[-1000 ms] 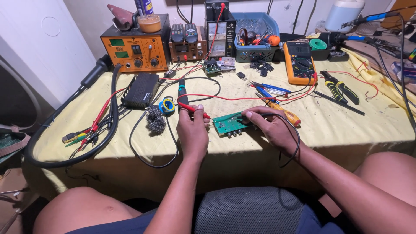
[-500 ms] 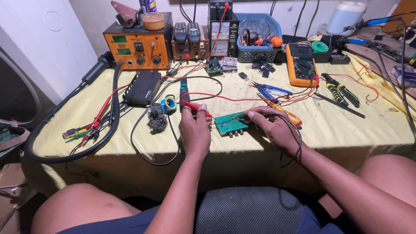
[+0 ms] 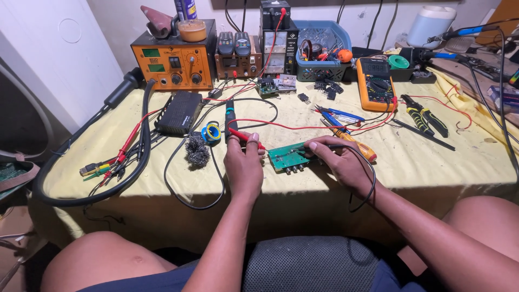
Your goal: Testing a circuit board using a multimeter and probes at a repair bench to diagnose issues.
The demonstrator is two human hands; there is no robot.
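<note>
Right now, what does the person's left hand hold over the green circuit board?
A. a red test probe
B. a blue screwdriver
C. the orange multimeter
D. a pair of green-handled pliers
A: the left hand pinches a red test probe whose tip points at the green circuit board, while the orange multimeter lies apart, further back on the table.

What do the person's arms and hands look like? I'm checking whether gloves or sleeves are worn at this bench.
Both arms are bare to the edge of the view, with no sleeves. The left hand and right hand wear no gloves; no rings, watch or wrist strap show.
</note>
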